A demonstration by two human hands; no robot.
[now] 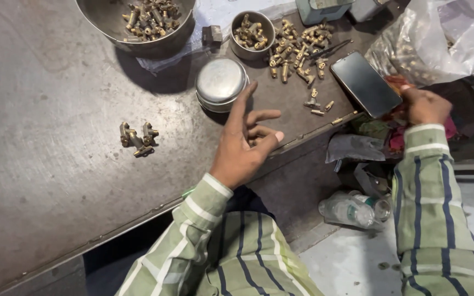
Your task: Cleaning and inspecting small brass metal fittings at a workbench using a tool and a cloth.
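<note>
Your left hand (244,143) hovered open over the counter (45,181), fingers spread, gripping nothing. The small cluster of brass fittings (137,137) lay to its left, long axis roughly crosswise, far nearer that hand. Your right hand (424,106) was closed around something reddish beside the phone (365,83).

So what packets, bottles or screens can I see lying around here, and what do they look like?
Phone: flat on the table's right edge, by the right hand; dark rectangle, screen off.
Plastic bag: top right corner; clear, crumpled, small parts inside.
Plastic bottle: lying on the floor below the table; clear, pale label.
Round tin: beyond the left hand; silver, lidded.
</note>
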